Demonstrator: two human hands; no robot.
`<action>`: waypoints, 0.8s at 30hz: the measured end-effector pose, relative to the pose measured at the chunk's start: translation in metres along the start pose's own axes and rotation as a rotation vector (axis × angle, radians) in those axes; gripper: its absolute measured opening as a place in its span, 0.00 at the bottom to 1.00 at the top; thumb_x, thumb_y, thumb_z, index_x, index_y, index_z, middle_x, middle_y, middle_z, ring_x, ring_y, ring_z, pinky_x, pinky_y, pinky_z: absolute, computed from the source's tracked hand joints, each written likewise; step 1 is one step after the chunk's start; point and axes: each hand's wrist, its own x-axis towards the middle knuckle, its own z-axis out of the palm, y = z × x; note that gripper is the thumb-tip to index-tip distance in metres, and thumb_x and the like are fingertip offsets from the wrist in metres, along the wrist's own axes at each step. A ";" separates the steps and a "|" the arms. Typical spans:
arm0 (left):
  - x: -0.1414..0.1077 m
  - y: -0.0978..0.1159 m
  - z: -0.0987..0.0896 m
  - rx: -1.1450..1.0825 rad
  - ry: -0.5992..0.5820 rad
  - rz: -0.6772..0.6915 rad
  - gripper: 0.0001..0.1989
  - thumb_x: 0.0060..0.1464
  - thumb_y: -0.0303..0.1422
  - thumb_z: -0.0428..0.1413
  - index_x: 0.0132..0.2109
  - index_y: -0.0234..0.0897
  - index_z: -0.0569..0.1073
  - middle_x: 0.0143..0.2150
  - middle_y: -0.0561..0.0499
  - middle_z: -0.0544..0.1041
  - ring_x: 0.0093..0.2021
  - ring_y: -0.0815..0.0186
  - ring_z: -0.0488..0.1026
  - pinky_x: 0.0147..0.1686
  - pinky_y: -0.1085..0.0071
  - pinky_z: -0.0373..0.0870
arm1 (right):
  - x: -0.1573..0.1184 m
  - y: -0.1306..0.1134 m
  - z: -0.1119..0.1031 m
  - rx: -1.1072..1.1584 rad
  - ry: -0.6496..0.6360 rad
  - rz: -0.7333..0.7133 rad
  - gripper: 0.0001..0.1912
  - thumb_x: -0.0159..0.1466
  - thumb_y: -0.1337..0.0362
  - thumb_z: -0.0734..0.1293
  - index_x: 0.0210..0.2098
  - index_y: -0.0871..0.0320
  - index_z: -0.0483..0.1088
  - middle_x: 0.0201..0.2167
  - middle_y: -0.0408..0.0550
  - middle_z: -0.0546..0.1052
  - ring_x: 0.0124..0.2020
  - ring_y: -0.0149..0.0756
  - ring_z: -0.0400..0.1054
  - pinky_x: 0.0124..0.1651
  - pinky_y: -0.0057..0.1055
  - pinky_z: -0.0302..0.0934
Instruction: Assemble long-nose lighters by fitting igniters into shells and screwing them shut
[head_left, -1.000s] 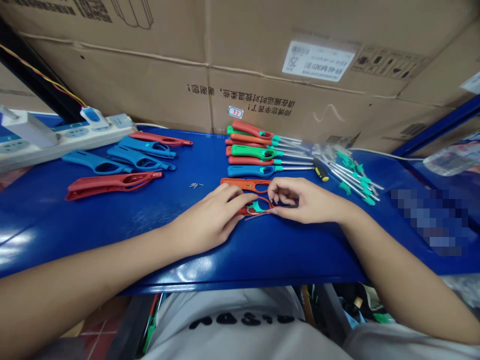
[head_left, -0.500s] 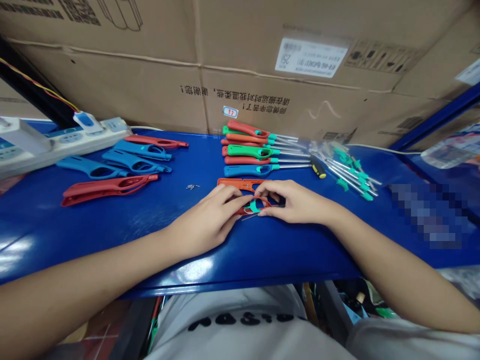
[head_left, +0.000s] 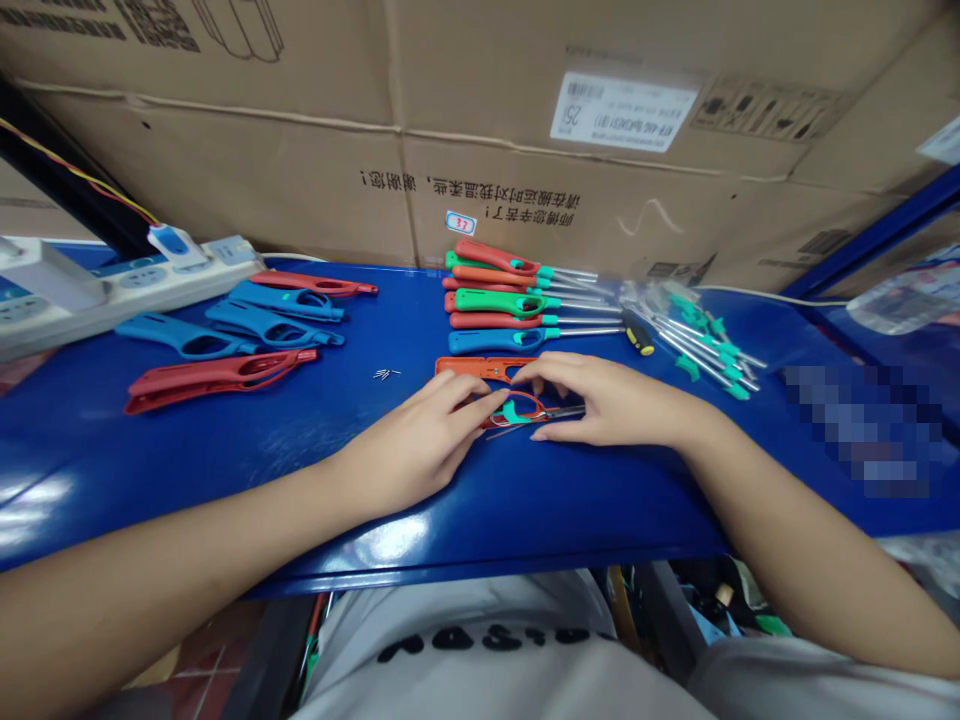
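My left hand [head_left: 427, 435] pinches the handle end of an opened red lighter casing [head_left: 534, 402], fingers and thumb closed on it. A green trigger [head_left: 513, 413] sits inside, with thin pale wire beside it; my left fingers hide the rest of the handle. My right hand [head_left: 622, 400] is at the other end, thumb and fingers apart around a dark metal nozzle piece [head_left: 564, 411], without visibly gripping it. A thin metal strip [head_left: 508, 432] lies along the near side of the casing. Just beyond both hands lies an orange casing half [head_left: 471, 369].
Small screws [head_left: 386, 374] lie left of the hands. Blue casings [head_left: 274, 325] and red casings [head_left: 217, 378] are at left by a power strip [head_left: 135, 290]. Lighters with metal tubes [head_left: 495, 300], a screwdriver [head_left: 638, 335] and loose tubes [head_left: 705, 350] lie behind. A carton [head_left: 300, 170] stands at the back.
My right thumb and fingers have spread and drawn back to the right from the trigger area, uncovering the dark nozzle piece. My left hand keeps its hold.
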 end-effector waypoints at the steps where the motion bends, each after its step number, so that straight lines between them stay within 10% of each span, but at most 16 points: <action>1: 0.000 0.000 0.000 0.002 0.001 0.005 0.22 0.68 0.28 0.47 0.67 0.41 0.64 0.55 0.41 0.72 0.55 0.54 0.69 0.56 0.52 0.72 | -0.002 0.002 -0.005 0.003 -0.002 0.016 0.23 0.61 0.55 0.73 0.53 0.56 0.71 0.45 0.51 0.77 0.42 0.40 0.69 0.44 0.34 0.63; 9: 0.000 -0.001 0.000 0.003 0.008 0.008 0.22 0.68 0.28 0.48 0.66 0.40 0.65 0.54 0.40 0.72 0.55 0.54 0.70 0.55 0.51 0.72 | -0.005 0.006 -0.019 0.071 -0.155 0.114 0.07 0.66 0.63 0.67 0.35 0.59 0.75 0.35 0.48 0.78 0.35 0.35 0.70 0.38 0.32 0.63; 24: 0.001 -0.001 0.000 -0.007 -0.069 0.028 0.25 0.68 0.26 0.46 0.69 0.42 0.62 0.54 0.41 0.70 0.54 0.56 0.69 0.55 0.55 0.71 | -0.001 0.008 -0.008 0.062 -0.149 0.202 0.15 0.66 0.57 0.67 0.26 0.58 0.64 0.23 0.40 0.68 0.25 0.29 0.59 0.28 0.27 0.52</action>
